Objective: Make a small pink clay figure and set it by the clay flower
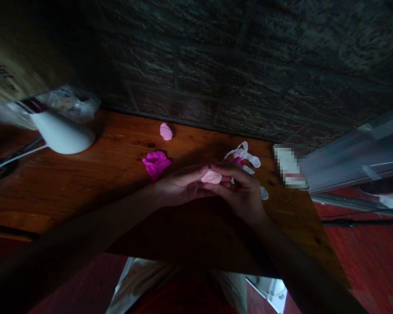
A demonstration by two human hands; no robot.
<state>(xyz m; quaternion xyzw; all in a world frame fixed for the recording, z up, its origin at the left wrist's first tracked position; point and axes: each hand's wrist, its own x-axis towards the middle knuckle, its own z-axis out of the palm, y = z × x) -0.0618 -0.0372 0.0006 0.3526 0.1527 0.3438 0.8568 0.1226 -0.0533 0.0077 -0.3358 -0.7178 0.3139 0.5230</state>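
Two hands meet over the near part of the desk (124, 152), sharing one pale pink lump (211, 176). The left hand (183, 185) lies beneath and along its left side, thumb against the edge, probably to steady it like a cradle. The right hand (244, 192) has thumb and forefinger closed to about the lump's thickness, pinching from the right; such a light grip likely suits something soft. How far the left fingers curl underneath I cannot tell.

A magenta piece (156, 163) rests just left of the hands and a light pink piece (166, 131) farther off toward the wall (196, 87), apparently within reach but out of the way. White strips (251, 160) lie right, beyond the right hand, perhaps pushed aside. Far left stands a white container (63, 133), well apart.
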